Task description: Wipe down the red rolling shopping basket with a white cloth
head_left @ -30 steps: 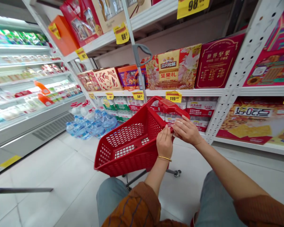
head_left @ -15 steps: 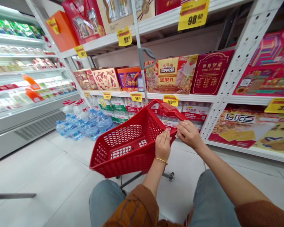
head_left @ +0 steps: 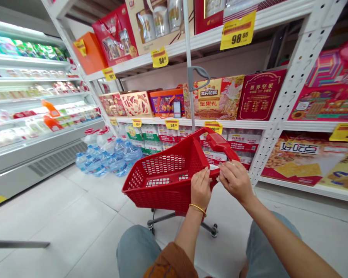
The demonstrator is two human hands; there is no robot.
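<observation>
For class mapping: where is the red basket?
Head view, centre: the red plastic mesh basket, under the left hand and right hand, before the white metal shelving.

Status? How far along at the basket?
Done: the red shopping basket stands on its wheeled frame at the shelving, with no goods visible in it. In hand: left hand and right hand are both at its near rim. Left: boxed nut gifts and packed bottled water sit on the shelves.
</observation>
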